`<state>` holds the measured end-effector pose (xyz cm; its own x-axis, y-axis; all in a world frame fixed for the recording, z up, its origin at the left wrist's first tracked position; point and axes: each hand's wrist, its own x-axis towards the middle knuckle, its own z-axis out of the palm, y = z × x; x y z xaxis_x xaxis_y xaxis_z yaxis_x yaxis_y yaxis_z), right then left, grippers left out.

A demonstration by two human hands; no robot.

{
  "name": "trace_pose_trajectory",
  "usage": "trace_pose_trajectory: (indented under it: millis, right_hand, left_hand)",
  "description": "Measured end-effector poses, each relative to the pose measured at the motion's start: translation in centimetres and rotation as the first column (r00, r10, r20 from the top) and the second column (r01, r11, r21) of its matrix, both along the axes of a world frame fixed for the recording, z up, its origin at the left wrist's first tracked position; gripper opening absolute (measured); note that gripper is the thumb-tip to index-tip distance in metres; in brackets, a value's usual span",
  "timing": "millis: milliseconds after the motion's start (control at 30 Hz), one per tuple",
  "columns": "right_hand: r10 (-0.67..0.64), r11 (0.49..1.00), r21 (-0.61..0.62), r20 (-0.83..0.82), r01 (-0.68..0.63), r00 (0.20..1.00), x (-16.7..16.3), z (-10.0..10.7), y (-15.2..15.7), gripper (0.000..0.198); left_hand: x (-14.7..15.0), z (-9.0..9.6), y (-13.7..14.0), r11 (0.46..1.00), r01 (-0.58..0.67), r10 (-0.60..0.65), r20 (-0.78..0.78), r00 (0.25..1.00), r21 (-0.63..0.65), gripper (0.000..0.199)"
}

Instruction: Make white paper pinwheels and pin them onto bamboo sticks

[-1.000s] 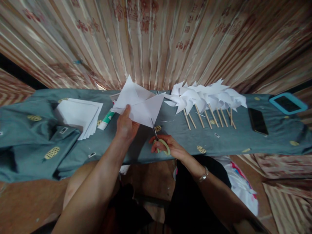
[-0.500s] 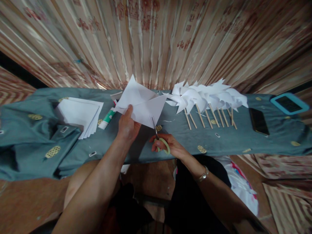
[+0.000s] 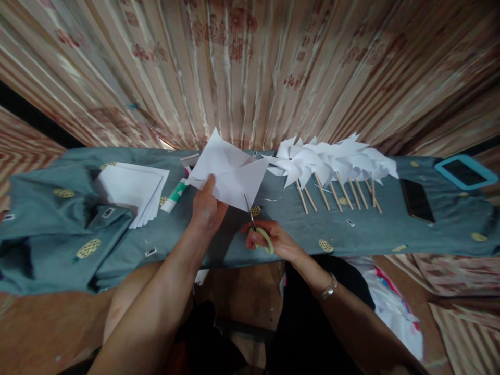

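Note:
A square sheet of white paper (image 3: 230, 174), slit in from its edges, is held up over the table by my left hand (image 3: 208, 208), thumb on top and fingers beneath. My right hand (image 3: 271, 238) grips a pair of scissors (image 3: 265, 240) with pale green handles. The scissor blades lie at the paper's lower corner, one visible over the sheet. To the right, several white paper pinwheels (image 3: 336, 159) on wooden sticks lie in an overlapping row. On the left rests a stack of white paper sheets (image 3: 133, 190), near a green and white glue tube (image 3: 175, 195).
A grey-green cloth with pineapple prints (image 3: 297, 234) covers the narrow table. At the right lie a black phone (image 3: 417, 200) and a blue-framed tablet (image 3: 466, 172). A pleated patterned curtain (image 3: 250, 73) hangs right behind the table. Thin paper scraps lie near the middle.
The whole view has shifted slightly, so everything sits a little lower in the picture. Both hands keep the same hold, with the scissors still at the paper's lower corner.

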<state>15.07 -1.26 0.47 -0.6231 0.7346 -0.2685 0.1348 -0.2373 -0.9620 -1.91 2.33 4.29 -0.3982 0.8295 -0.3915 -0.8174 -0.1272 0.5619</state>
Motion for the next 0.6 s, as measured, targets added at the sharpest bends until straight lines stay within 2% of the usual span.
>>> trace_pose_trajectory:
  millis: [200, 400, 600]
  right_hand:
    - [-0.013, 0.999, -0.045, -0.005, 0.013, 1.0, -0.09, -0.11, -0.02, 0.055]
    - [-0.017, 1.0, -0.01, -0.006, 0.017, 1.0, -0.12, -0.36, -0.04, 0.053]
    - [-0.031, 0.999, -0.033, 0.006, 0.031, 1.0, -0.22, -0.59, -0.03, 0.051]
  left_hand:
    - [0.09, 0.17, -0.07, 1.0, -0.014, 0.015, 0.007, 1.0, -0.018, 0.022]
    - [0.12, 0.34, -0.06, 1.0, -0.019, 0.019, 0.007, 1.0, -0.022, 0.022]
    - [-0.06, 0.2, -0.09, 1.0, -0.012, 0.012, 0.004, 1.0, -0.018, 0.023]
